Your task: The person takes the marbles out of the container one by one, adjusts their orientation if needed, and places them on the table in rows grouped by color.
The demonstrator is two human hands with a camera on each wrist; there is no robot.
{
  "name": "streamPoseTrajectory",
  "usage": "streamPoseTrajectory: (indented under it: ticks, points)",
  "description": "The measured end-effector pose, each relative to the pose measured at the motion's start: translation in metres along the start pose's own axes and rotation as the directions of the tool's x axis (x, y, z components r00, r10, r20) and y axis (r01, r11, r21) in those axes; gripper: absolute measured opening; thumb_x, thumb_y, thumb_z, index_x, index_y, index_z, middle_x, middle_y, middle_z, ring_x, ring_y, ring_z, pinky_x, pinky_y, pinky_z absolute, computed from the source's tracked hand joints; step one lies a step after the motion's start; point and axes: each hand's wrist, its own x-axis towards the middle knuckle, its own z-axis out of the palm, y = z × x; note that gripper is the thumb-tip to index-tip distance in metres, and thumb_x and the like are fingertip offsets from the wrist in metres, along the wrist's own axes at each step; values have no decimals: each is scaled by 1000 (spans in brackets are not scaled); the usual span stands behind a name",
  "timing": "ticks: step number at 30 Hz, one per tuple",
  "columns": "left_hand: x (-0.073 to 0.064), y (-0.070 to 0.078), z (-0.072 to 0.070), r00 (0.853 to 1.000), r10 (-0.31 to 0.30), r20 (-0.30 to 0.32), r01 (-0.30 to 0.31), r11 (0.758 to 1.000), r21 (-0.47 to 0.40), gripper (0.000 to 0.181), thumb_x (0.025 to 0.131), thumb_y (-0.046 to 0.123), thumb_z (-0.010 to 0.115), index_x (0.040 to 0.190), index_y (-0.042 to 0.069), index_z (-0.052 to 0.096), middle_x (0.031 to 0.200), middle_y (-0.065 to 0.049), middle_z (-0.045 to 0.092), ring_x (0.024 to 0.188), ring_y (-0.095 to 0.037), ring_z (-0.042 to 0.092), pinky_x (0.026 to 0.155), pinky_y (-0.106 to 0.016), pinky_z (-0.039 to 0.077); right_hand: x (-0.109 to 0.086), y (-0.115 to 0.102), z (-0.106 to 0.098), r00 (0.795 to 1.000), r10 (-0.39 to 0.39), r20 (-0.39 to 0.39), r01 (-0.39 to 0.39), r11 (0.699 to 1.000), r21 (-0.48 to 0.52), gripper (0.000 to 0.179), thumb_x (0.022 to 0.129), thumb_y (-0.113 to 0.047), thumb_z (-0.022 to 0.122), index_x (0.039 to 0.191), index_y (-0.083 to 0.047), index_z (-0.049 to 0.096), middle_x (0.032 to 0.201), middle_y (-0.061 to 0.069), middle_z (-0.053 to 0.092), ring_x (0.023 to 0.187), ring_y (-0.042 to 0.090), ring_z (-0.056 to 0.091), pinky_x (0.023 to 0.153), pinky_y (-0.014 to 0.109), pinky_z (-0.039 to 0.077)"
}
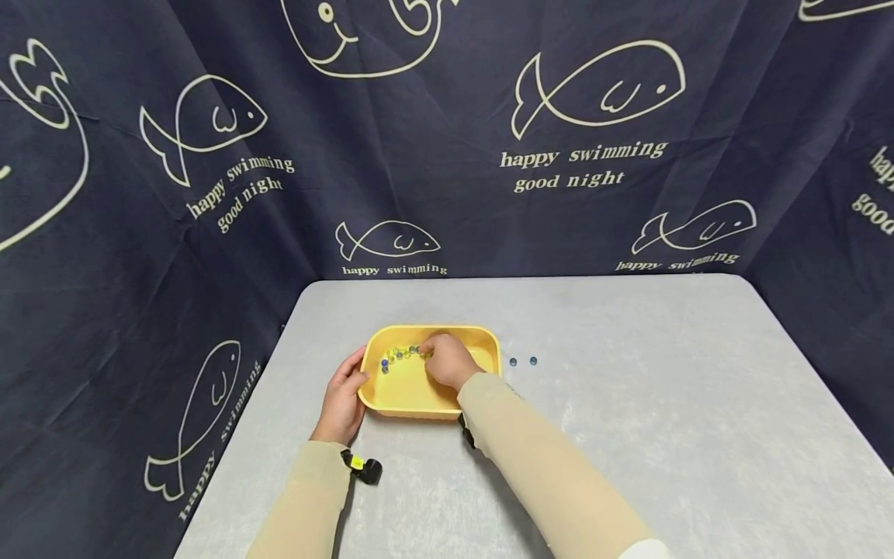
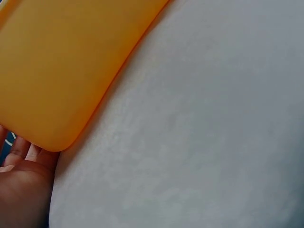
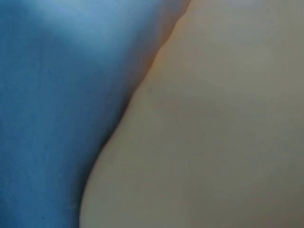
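Observation:
A yellow plastic bin [image 1: 412, 392] stands on the table, with several small glass marbles [image 1: 400, 355], blue and clear yellowish, along its back left inside. My left hand [image 1: 342, 396] grips the bin's left end, thumb at the rim and fingers along the outer wall. The left wrist view shows that hand [image 2: 23, 190] against the bin's corner [image 2: 61, 128]. Inside the bin, my right hand [image 1: 449, 361] reaches down with bent fingers beside the marbles. Whether it pinches one is hidden. The right wrist view is filled mostly by a pale surface, with no fingers visible.
Two dark blue marbles, a nearer one [image 1: 513, 362] and one farther right [image 1: 534, 360], lie on the grey table [image 1: 663, 404] to the right of the bin. A dark curtain [image 1: 475, 210] with fish drawings hangs behind the table and on both sides.

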Motion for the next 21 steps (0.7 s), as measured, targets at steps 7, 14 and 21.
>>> streamPoseTrajectory:
  ticks: [7,14,21]
  points:
    - [0,0,-1,1000,4,7,-4,1000,-15,58,97,-10,44,154,0,43,161,-13,37,148,-22,34,116,-33,38,3,-1,3,1000,-5,2,5,999,-42,37,90,6,63,125,-3,73,129,11,68,127,27,58,112,38,43]
    - [-1,0,-1,1000,4,-1,-4,1000,-17,57,97,-10,44,153,0,45,160,-12,38,148,-21,35,116,-32,38,5,-4,8,999,-33,26,36,994,-105,39,91,3,65,130,-4,71,131,10,67,128,26,58,113,36,42]
    - [-1,1,0,1000,9,-1,-9,1000,-18,57,97,-11,44,152,0,45,160,-13,38,148,-22,35,116,-34,37,7,-5,10,994,-94,48,101,980,-171,40,89,2,67,128,-3,72,128,10,68,124,25,60,112,35,43]
